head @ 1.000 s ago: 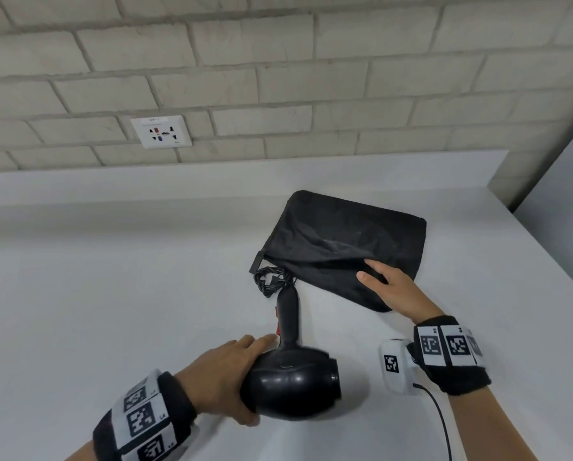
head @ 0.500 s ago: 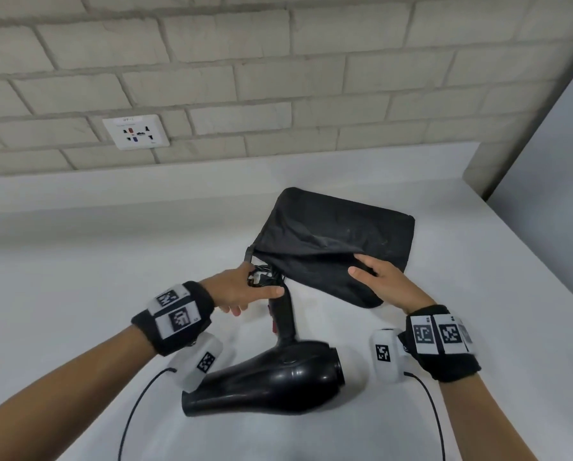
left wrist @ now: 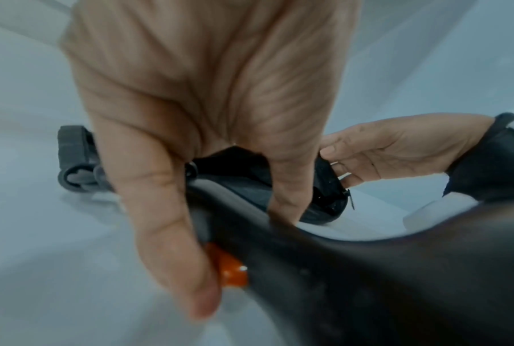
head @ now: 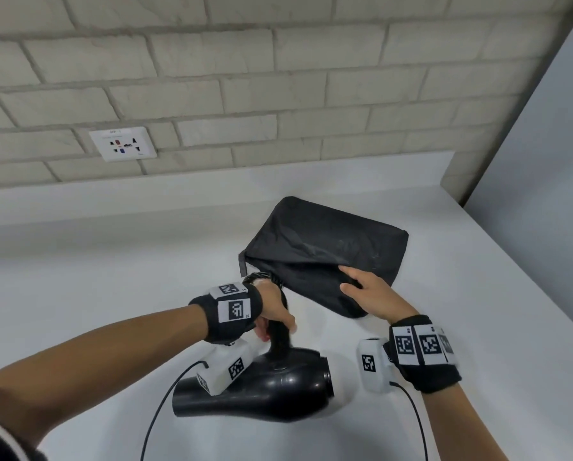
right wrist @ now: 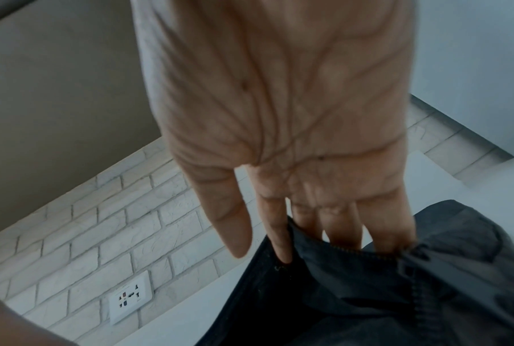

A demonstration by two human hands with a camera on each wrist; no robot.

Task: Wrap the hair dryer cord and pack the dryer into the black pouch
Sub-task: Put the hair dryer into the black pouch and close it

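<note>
Step in hand, by my reading: the packing stage. The cord (head: 261, 280) looks bundled at the far end of the handle, right at the pouch mouth, though your wrist hides most of it, so I cannot confirm how tidy the wrap is.

Your left hand (head: 276, 311) is curled round the handle of the hair dryer (head: 268, 390); in the left wrist view the thumb lies alongside the orange switch (left wrist: 231, 269). The dryer's barrel rests on the white table (head: 79, 294), handle pointing away from you toward the black pouch (head: 328, 247).

Your right hand (head: 371, 296) has its fingers tucked into the pouch's near edge, thumb outside, pinching the upper flap; the right wrist view shows the fingers (right wrist: 343, 230) inside the zipper line.

Next move, as a judgement: lift the flap higher to widen the mouth, then slide the dryer in handle and cord first. The barrel is the bulky part and will likely need the opening held wide. Watch that the cord bundle does not snag on the zipper.

The dryer is glossy black, with a short rounded barrel. The pouch is soft matte fabric, lying flat and slack on the table, just beyond the dryer.
</note>
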